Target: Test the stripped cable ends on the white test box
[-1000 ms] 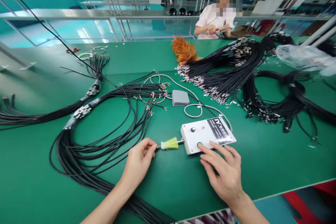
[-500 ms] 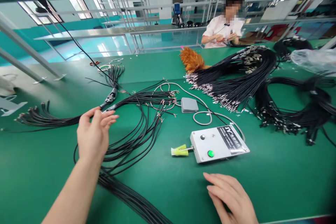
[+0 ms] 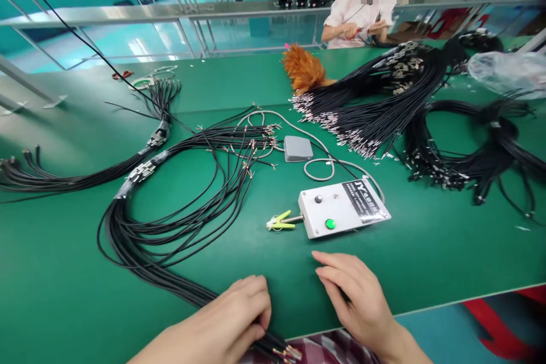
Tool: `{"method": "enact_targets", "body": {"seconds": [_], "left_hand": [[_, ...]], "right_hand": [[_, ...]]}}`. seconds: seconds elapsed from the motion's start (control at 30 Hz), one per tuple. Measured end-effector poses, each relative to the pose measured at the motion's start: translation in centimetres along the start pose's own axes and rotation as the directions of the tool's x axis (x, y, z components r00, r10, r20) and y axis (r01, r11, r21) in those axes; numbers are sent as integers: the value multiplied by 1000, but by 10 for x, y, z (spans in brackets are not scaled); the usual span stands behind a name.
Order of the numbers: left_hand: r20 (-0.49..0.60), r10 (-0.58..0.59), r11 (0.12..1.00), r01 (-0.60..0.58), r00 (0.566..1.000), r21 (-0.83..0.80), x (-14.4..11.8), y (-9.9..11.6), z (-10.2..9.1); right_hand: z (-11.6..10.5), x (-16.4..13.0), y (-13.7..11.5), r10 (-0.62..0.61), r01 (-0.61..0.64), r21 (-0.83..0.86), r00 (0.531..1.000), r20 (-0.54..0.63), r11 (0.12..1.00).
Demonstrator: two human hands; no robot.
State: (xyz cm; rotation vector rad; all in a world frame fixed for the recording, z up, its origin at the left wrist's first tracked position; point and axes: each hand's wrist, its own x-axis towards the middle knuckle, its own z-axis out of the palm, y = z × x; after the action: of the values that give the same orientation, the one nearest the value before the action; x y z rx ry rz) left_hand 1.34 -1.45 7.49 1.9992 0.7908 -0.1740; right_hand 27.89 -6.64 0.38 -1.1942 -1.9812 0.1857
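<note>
My left hand (image 3: 232,318) rests at the near table edge, fingers curled onto the ends of a bundle of black cables (image 3: 140,239) that loops across the green table (image 3: 447,250). Bare copper tips (image 3: 288,351) stick out just past its fingers. My right hand (image 3: 356,296) lies flat on the table with fingers apart, holding nothing, a little in front of a white test box (image 3: 341,209) with a green button (image 3: 330,223). A yellow-green clip (image 3: 279,220) juts from the box's left side.
A grey foot pedal (image 3: 297,148) with a grey cord lies behind the box. Large heaps of black cables (image 3: 384,102) fill the far right. An orange feather duster (image 3: 303,68) lies at the back. A person in white (image 3: 360,11) works across the table.
My left hand has come back from the cable loop at the left to the near edge and closed on the cable ends. My right hand stayed in front of the box.
</note>
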Motion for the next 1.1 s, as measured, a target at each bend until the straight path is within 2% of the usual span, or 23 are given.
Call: {"method": "enact_targets", "body": {"seconds": [0.1, 0.17, 0.27, 0.37, 0.47, 0.53, 0.77, 0.97, 1.1], "left_hand": [[24, -87, 991, 89, 996, -97, -3, 5, -8], [-18, -122, 983, 119, 992, -138, -1, 10, -8], [-122, -61, 983, 39, 991, -178, 9, 17, -6], [-258, 13, 984, -59, 966, -170, 22, 20, -5], [-376, 8, 982, -78, 926, -173, 32, 16, -4], [-414, -15, 981, -67, 910, -184, 35, 12, -2], [-443, -87, 970, -27, 892, -243, 37, 8, 0], [-433, -133, 950, -11, 892, -313, 40, 7, 2], [-440, -166, 918, -25, 883, -396, 41, 7, 4]], "right_hand": [[1, 3, -5, 46, -46, 59, 999, 0, 997], [3, 6, -11, 116, -117, 140, 993, 16, 983], [7, 13, -21, 194, -207, 266, 978, 77, 941], [11, 21, -28, 238, -264, 344, 964, 118, 901], [14, 27, -33, 312, -341, 402, 940, 138, 850], [16, 30, -36, 364, -389, 429, 920, 143, 815], [23, 37, -39, 505, -505, 487, 851, 143, 713], [26, 46, -40, 614, -579, 577, 773, 162, 576], [27, 47, -40, 628, -591, 613, 755, 191, 524]]}}
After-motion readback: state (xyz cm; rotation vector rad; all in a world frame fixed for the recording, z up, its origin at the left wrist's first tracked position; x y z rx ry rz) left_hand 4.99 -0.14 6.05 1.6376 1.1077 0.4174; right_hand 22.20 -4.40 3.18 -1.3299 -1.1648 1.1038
